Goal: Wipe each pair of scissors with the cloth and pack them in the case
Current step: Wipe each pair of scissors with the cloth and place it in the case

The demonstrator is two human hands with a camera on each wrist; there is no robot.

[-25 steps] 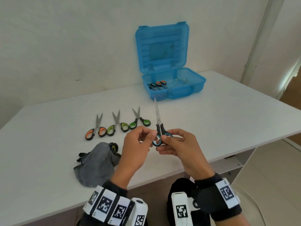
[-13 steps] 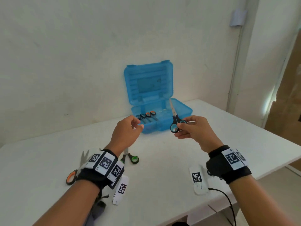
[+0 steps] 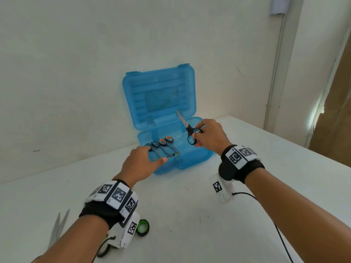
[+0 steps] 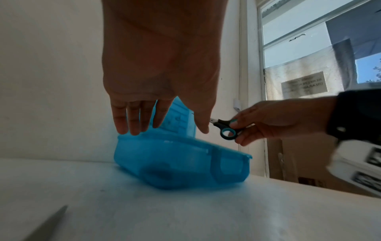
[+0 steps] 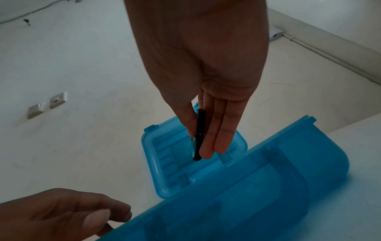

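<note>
No readable words, brands or numbers anywhere

Wristbands (image 3: 115, 194) on both wrists carry square black-and-white coded markers, patterns only, no letters. Same kind of marker on the white tags (image 3: 218, 186) hanging under each wrist

Left wrist view: a tan sign (image 4: 304, 84) is stuck on the window (image 4: 321, 48) at about 2 o'clock of the frame; it has several lines of print, seen from behind, mirrored and blurred, not legible

Blue case (image 3: 159, 95) shows no label I can make out
</note>
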